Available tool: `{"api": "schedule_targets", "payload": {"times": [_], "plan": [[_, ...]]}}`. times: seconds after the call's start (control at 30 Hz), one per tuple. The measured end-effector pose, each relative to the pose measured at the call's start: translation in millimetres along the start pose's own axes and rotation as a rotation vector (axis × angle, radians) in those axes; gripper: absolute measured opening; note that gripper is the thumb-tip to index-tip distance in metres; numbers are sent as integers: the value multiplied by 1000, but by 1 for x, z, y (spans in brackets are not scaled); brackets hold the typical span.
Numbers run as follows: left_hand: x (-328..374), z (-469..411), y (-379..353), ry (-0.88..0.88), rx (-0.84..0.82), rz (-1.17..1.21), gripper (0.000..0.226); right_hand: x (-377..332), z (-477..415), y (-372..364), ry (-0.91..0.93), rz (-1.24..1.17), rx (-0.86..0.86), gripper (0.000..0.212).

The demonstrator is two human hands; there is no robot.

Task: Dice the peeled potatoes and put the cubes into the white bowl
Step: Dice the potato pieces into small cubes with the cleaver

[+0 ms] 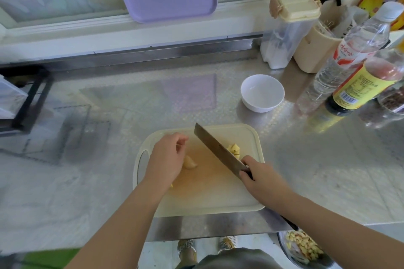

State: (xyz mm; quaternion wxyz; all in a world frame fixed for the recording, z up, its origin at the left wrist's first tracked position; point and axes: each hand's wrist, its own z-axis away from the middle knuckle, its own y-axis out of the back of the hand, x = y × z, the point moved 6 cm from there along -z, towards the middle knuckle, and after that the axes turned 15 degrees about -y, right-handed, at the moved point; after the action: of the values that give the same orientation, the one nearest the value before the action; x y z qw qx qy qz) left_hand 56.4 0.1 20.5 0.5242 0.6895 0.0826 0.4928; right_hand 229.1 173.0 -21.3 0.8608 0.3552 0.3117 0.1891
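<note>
Dicing looks roughly midway on the cutting board: the white bowl beyond it stands empty. The right hand wraps its fingers round the cleaver. The left hand, fingers loosely curled and gripping nothing visible, hovers beside an uncut potato piece, with a few cubes right of the blade.

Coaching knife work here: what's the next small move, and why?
Probably steady the uncut pale-yellow potato piece with the left hand and bring the steel cleaver, in the right hand's grip, onto it: only a few cubes are cut, and the white bowl is empty.
</note>
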Motion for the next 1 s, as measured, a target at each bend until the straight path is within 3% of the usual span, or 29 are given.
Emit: {"api": "schedule_targets", "payload": {"times": [0.2,0.33,0.57,0.67,0.87,1.0], "plan": [[-1,3,-18,-129,-268,-215,36,10,-15,25,-70,-45,69,4],[2,7,-30,-185,-362,-322,28,8,-16,29,-75,-62,64,4],[30,12,-32,-393,-91,-292,18,-3,-7,21,-37,-41,41,9],[33,15,-49,-434,-74,-302,21,-5,-6,14,-41,21,57,13],[25,33,-53,-403,-84,-143,21,-5,-7,11,-36,75,76,16],[14,38,-54,-285,-101,-56,41,-6,-9,13,-45,105,67,15]]}}
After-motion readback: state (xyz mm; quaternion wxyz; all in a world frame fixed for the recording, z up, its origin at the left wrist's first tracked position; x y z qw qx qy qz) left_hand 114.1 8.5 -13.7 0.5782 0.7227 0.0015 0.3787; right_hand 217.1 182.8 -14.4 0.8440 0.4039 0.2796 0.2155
